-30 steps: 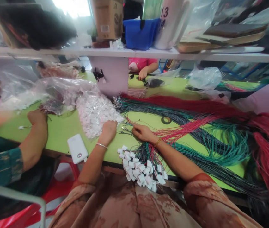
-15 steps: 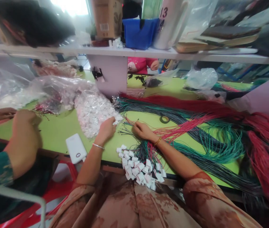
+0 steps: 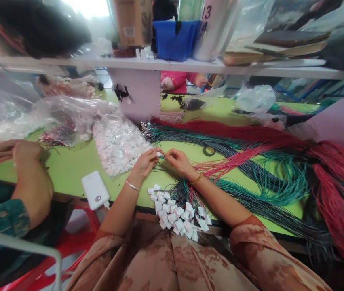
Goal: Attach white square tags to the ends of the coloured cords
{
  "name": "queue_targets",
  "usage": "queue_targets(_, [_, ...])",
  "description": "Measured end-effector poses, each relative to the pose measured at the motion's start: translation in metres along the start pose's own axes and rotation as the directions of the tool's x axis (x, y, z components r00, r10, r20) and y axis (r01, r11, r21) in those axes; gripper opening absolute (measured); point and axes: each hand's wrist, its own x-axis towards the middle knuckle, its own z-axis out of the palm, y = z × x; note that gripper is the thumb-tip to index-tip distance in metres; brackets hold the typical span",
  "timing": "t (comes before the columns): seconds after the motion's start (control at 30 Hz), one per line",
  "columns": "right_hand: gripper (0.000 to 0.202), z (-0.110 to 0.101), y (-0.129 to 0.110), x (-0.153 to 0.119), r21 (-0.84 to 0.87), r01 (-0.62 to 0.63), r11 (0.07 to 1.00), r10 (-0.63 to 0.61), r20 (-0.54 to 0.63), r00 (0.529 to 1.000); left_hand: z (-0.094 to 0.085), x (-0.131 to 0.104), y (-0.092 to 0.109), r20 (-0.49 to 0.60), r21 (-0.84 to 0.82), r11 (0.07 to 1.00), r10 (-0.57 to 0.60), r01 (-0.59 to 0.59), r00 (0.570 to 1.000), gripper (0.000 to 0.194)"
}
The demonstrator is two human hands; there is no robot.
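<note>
My left hand (image 3: 147,161) is pinched on a small white connector (image 3: 159,154) above the green table (image 3: 68,169). Close on its right, my right hand (image 3: 178,161) has its fingertips closed on a thin wire end at the connector. Red wires (image 3: 229,161) and dark and green wires (image 3: 250,194) run off to the right. Below my hands, a cluster of wires ending in white connectors (image 3: 178,214) hangs over the table's front edge. A clear bag of white connectors (image 3: 119,141) lies left of my left hand.
A white power bank (image 3: 95,190) lies at the front left, and a roll of black tape (image 3: 209,150) behind the wires. Co-workers' hands show at the left (image 3: 28,151) and beyond the shelf (image 3: 200,80). The shelf (image 3: 99,62) holds a blue bin (image 3: 176,40).
My left hand has left the edge of the bag and moved right, now with a white connector. Both hands have come together, fingertips nearly touching.
</note>
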Motion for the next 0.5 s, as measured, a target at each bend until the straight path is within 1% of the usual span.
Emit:
queue_targets(0.1, [0.026, 0.002, 0.004, 0.0, -0.038, -0.005, 0.999, 0.005, -0.006, 1.0, -0.002, 0.001, -0.006, 0.013, -0.024, 1.0, 0.008, -0.008, 1.0, 0.012])
queue_targets(0.2, [0.027, 0.004, 0.006, 0.001, -0.063, -0.009, 0.998, 0.011, 0.025, 1.0, -0.004, 0.003, -0.009, 0.024, -0.025, 0.999, 0.02, -0.02, 0.999, 0.016])
queue_targets(0.3, [0.028, 0.005, 0.009, 0.003, -0.087, -0.027, 0.996, 0.028, 0.003, 1.0, -0.006, 0.004, -0.011, 0.033, -0.007, 1.0, 0.03, -0.03, 0.999, 0.021])
queue_targets(0.4, [0.028, 0.007, 0.013, 0.004, -0.11, -0.041, 0.993, 0.04, -0.015, 0.999, -0.007, 0.004, -0.014, 0.028, 0.041, 0.998, 0.045, -0.047, 0.999, 0.028])
queue_targets(0.5, [0.026, 0.008, 0.015, 0.003, -0.18, -0.008, 0.984, 0.006, -0.012, 1.0, -0.005, 0.003, -0.019, -0.01, 0.145, 0.986, 0.08, -0.078, 0.997, 0.032])
